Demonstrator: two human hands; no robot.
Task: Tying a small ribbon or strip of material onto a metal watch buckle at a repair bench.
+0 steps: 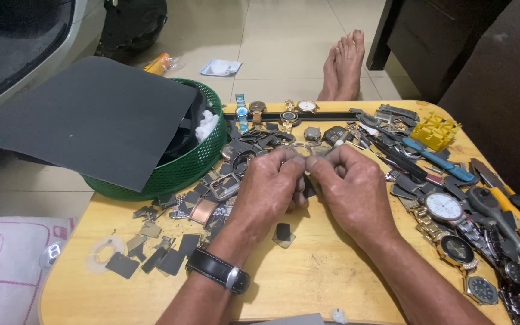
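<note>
Watch case (pixel 301 148), a small round metal ring, sits pinched between both hands just above the middle of the wooden surface (pixel 308 283). Left hand (pixel 270 180) has its grip clenched on the ring's left side, thumb and fingers pressed together; right hand (pixel 350 180) grasps the right side the same way (a thin tool may be in it, but that is too small to tell). Left wrist wears a black-strapped wristwatch (pixel 219 271). At ten o'clock from the hands stands a green basket (pixel 194 162), half covered by a dark grey sheet (pixel 91 117). Beyond it on the floor, at eleven o'clock, lie an orange packet (pixel 157 63) and a flat white packet (pixel 219 67). At three o'clock rests a white-faced watch (pixel 445 207); at two o'clock, a yellow plastic holder (pixel 434 130).
</note>
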